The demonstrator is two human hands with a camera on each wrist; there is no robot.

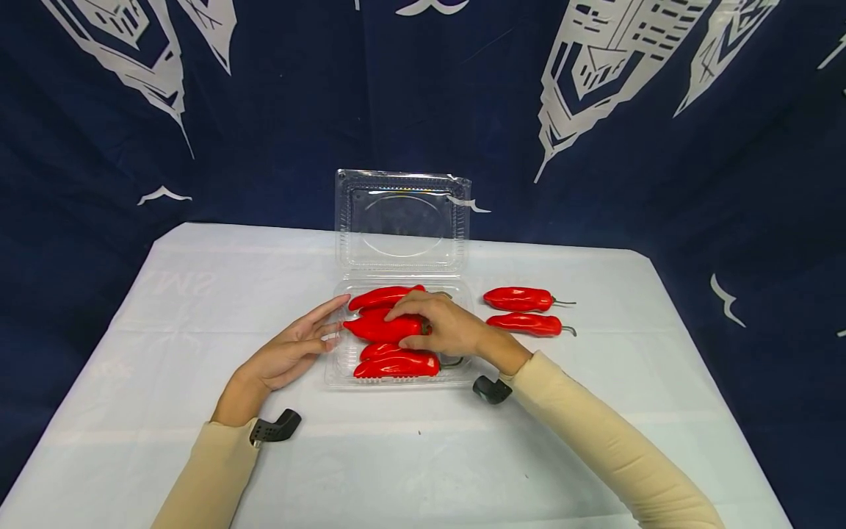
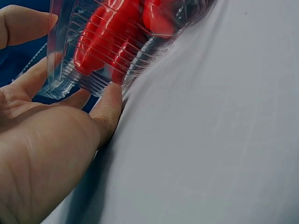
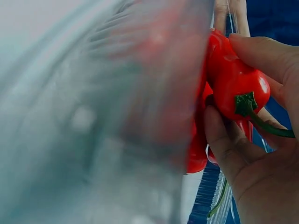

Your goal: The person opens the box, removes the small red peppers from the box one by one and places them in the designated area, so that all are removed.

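Peppers [image 1: 383, 329] are glossy, the container [image 1: 342, 373] plastic, the tablecloth [image 1: 396, 470] seemingly matt.

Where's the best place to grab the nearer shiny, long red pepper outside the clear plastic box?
Probably pinch that shiny, long red pepper around its middle, from above: it lies on its side, thin curved stem pointing right, with another red pepper close behind.

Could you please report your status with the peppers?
Right hand gripping a red pepper over the clear container; left hand touching its left side. Two more peppers outside, to the right. Lid open, apparently not in the way.
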